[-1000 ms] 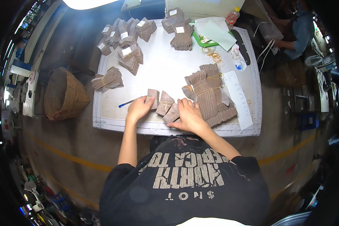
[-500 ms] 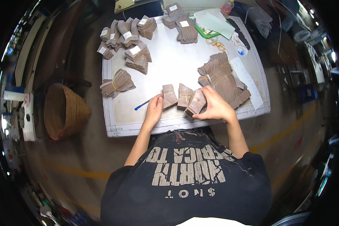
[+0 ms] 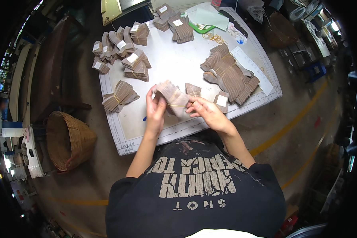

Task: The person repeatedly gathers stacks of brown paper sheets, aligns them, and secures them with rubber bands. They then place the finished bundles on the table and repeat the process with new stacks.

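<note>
A bundle of thin grey-brown cut pieces (image 3: 173, 97), bound with a yellow rubber band, is held up above the near part of the table. My left hand (image 3: 156, 110) is closed around its left end, thumb in front. At the right end, my right hand (image 3: 210, 114) pinches the bundle's edge by the band, fingertips together. Just beyond my right hand, a small banded bundle (image 3: 192, 90) lies on the table. To its right sits another bundle with a white label (image 3: 222, 98). A blue pen (image 3: 144, 118) shows partly beside my left hand.
A large banded stack (image 3: 232, 75) lies at the right beside a paper strip (image 3: 252, 69). Labelled bundles (image 3: 121, 43) crowd the far left; a fanned bundle (image 3: 121, 96) lies nearer. Rubber bands (image 3: 215, 38) and a green tray (image 3: 202, 28) are at the back. A wicker basket (image 3: 71, 141) stands left.
My right hand has let go of its bundle, which now lies label up on the table. My left hand has lifted another bundle, and my right hand has come over to it.
</note>
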`<state>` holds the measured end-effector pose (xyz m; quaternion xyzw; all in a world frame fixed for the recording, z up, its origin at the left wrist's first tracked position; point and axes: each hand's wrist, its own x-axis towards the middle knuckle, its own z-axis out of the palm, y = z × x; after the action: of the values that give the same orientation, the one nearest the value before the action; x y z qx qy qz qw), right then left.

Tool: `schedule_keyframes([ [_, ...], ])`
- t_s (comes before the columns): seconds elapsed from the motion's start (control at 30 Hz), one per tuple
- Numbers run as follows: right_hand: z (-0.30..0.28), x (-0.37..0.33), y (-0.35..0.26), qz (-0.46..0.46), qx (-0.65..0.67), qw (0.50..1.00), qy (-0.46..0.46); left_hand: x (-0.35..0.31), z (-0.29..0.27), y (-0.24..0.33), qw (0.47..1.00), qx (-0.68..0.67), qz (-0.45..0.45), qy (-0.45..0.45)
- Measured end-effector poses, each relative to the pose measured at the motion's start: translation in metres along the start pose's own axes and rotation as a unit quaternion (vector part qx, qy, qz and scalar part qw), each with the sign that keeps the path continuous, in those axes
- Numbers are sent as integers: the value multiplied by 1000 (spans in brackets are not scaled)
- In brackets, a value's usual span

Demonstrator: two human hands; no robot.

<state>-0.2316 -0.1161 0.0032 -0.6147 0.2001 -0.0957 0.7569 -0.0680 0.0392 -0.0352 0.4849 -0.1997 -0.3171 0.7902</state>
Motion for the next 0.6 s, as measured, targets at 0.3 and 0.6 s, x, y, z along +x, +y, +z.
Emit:
schedule_keyframes([
  [0.3,-23,33,56,-36,-262,928,263,22,-19,-13,974,-94,-203,32],
  [0.6,-4,52,107,-73,-352,899,250,13,-1,-44,946,256,-172,-103],
])
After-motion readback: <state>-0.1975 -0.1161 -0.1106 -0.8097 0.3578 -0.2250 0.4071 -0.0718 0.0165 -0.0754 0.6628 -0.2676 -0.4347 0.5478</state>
